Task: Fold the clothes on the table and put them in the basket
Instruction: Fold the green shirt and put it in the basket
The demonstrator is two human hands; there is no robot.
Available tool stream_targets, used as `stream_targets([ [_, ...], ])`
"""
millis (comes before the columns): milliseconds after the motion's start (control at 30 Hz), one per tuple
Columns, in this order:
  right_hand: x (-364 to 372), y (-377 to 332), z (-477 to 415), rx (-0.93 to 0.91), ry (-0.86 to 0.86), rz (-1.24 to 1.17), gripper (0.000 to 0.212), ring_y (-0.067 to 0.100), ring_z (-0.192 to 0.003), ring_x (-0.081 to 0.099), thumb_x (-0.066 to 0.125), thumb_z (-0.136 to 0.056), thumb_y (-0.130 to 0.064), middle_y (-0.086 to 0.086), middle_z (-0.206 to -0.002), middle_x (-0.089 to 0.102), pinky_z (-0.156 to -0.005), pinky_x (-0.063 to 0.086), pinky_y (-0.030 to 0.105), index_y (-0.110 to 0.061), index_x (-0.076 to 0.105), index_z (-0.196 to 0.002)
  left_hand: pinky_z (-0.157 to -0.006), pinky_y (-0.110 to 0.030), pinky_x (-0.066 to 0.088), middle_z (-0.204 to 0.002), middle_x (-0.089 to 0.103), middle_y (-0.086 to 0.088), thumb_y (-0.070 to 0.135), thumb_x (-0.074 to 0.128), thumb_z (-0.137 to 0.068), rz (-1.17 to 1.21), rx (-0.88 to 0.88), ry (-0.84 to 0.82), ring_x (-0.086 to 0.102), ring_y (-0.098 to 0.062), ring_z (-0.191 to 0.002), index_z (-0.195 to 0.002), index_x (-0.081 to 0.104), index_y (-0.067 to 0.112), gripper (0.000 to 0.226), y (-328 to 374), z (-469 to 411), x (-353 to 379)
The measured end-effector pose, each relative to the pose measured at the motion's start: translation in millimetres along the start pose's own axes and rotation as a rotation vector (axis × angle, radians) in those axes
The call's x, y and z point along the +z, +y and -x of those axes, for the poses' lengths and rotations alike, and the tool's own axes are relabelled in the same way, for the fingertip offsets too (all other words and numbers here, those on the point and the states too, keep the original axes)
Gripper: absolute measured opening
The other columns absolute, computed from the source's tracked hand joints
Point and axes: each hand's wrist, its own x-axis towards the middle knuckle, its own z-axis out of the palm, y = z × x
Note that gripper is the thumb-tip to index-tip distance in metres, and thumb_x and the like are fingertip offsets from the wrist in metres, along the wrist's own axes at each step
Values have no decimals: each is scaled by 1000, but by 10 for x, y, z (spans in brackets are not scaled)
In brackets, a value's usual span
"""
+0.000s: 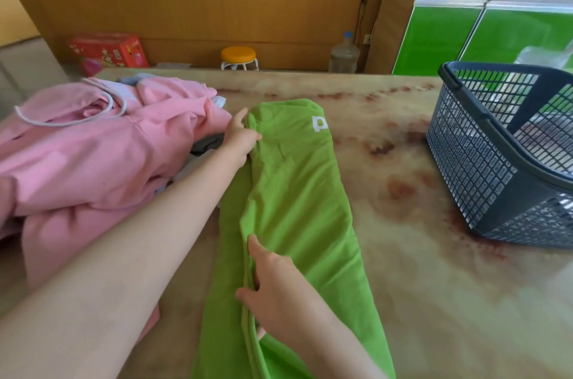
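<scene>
Gripping folded edge of green garment (pixel 297 192): left hand (pixel 240 138) pinched far end, right hand (pixel 273 279) pinched near end; dark mesh basket (pixel 483 167) stood apart.

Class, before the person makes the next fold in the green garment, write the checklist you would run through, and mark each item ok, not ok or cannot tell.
1. Both hands on the fold edge: left hand at the far end, right hand nearer, both gripping the green garment: ok.
2. Garment lying flat in a long strip on the table: ok.
3. Garment clear of the pink clothes pile: ok, beside it, not under it.
4. Near end of the garment straight: cannot tell, it runs out of view.
5. Basket within reach on the right: ok.
6. Basket has room: ok, its visible part looks empty.
</scene>
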Motion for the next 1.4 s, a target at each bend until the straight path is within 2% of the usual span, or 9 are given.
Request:
stream_targets([
  [67,-12,4,-10,-17,-1,-18,75,34,-78,68,51,-91,-6,19,-98,64,-76,56,43,-15,9,-153,-71,-22,46,-149,37,-4,-20,46,-83,-76,114,-14,56,-12,-108,-145,35,27,79,36,49,13],
  [167,-14,10,-22,-36,-14,-61,74,34,-71,69,52,-91,-6,17,-93,64,-72,56,41,-16,12,-152,-49,-19,40,-149,38,-4,-20,38,-83,-231,274,-29,48,7,-54,-129,55,31,71,0,101,17],
  [300,-6,21,-52,-42,-25,-103,73,33,-73,69,55,-91,-8,8,-86,56,-71,55,35,-19,16,-152,-35,-14,30,-152,33,-5,-18,33,-83,-320,240,-66,40,-1,-35,-137,47,32,75,-27,59,32],
  [733,75,18,-140,12,-3,-107,79,38,-91,66,58,-91,-14,17,-104,58,-82,53,46,-22,9,-153,-50,-18,39,-155,26,-7,-11,36,-85,-368,98,-166,50,-7,-68,-149,21,33,80,19,-141,141],
  [800,57,11,-123,18,-15,-111,80,36,-87,67,59,-91,-16,14,-98,57,-81,54,44,-22,9,-153,-64,-26,46,-152,29,-12,-5,40,-85,-484,106,-111,58,-28,-105,-149,26,25,72,-28,-150,195],
  [900,-4,-17,-97,28,-31,-137,77,34,-78,69,61,-91,-28,15,-98,63,-78,55,41,-22,13,-152,-80,-24,42,-159,-7,-3,-3,47,-89,-552,189,-179,13,-23,-145,-147,32,21,65,-30,-160,309],
  [1067,-199,19,-105,-71,226,-18,51,23,-84,63,60,-90,-35,-1,-96,65,-79,53,39,-25,45,-138,-117,-43,11,-159,-8,-6,22,50,-96,-808,363,-128,-6,-27,-146,-143,40,28,48,-69,-176,246],
  [1267,-450,224,-180,-33,501,126,58,11,-113,46,63,-85,-49,-12,-119,53,-95,40,26,-30,48,-137,-114,-49,-4,-159,-7,-5,43,38,-99,-892,423,-292,-19,-24,-144,-143,37,32,46,97,62,143],
  [1400,-443,257,-185,22,425,366,80,18,-134,14,57,-80,-65,-7,-149,24,-114,15,31,-32,29,-147,-115,-48,-9,-159,-6,-2,56,29,-96,-1109,408,-489,-13,-23,-145,-147,22,39,55,-17,241,66],
])
